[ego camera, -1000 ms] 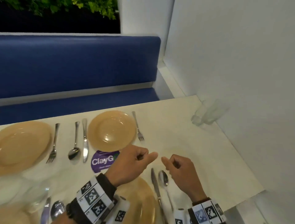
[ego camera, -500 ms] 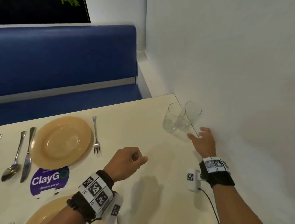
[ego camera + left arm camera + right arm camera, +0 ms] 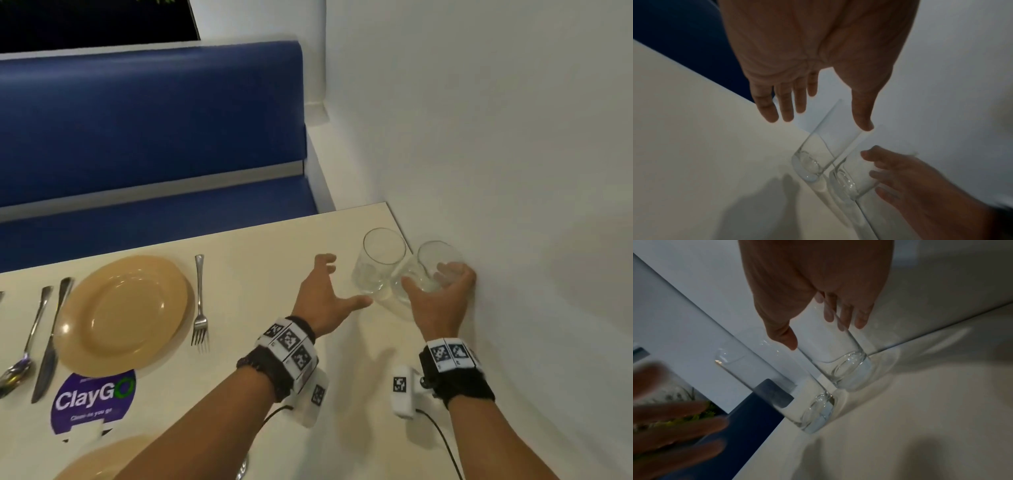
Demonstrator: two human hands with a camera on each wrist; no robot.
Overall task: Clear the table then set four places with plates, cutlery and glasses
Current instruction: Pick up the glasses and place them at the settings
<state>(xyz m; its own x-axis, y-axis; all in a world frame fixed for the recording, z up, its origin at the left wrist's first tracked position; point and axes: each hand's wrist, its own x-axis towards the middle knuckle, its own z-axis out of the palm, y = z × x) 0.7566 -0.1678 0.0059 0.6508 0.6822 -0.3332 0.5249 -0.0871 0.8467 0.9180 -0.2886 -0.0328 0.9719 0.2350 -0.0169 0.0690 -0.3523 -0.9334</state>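
Two clear empty glasses stand side by side in the table's far right corner, against the wall. My right hand (image 3: 424, 277) holds the right glass (image 3: 433, 260), thumb on its near side and fingers curled round the wall side; the right wrist view shows that hand (image 3: 818, 332) round the glass (image 3: 838, 363). My left hand (image 3: 347, 281) is spread wide just left of the left glass (image 3: 378, 263), with the thumb near its base and no clear contact. In the left wrist view the hand (image 3: 821, 120) hovers over this glass (image 3: 818, 155).
A tan plate (image 3: 123, 315) lies at left with a fork (image 3: 200, 301) to its right and a knife (image 3: 51, 339) and spoon (image 3: 24, 349) to its left. A purple ClayGo sticker (image 3: 92, 401) and another plate's rim (image 3: 102, 459) are nearer. Blue bench (image 3: 150, 137) behind, white wall (image 3: 513, 171) on the right.
My right hand reached the corner and closed round the right glass. My left hand uncurled from a fist and moved up beside the left glass. The view swung right.
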